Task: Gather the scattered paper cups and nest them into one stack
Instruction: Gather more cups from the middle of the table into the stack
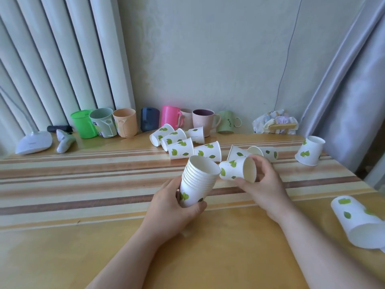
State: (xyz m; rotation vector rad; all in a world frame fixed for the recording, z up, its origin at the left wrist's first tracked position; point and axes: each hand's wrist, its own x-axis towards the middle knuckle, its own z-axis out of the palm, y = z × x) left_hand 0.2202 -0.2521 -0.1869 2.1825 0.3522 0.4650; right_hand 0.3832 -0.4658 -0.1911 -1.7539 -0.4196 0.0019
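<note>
While both hands are loaded, here's the state:

left hand: left hand (pixel 173 207) wrapped around the lower part of the stack (pixel 198 182), clamped on it above the bench (pixel 62 236).
stack: about nine rims countable, nested; mouth up and tipped away, long axis near upright, leaning slightly right.
right hand: right hand (pixel 264 184) pinching a single cup (pixel 237 168) at its rim, thumb below, fingers over the top.
single cup: on its side, long axis horizontal; mouth faces right, base points left and touches the stack's top rim.
loose cups: nine still on the bench. Five in a cluster (pixel 183 142) behind the stack, lying on their sides or tilted. Two (pixel 260 152) just behind the right hand. One upside-down cup (pixel 310 151) far right. One near cup (pixel 358 222) on its side at the right edge, mouth toward the camera.
mugs: eight in a mug row (pixel 145 122) along the wall.
</note>
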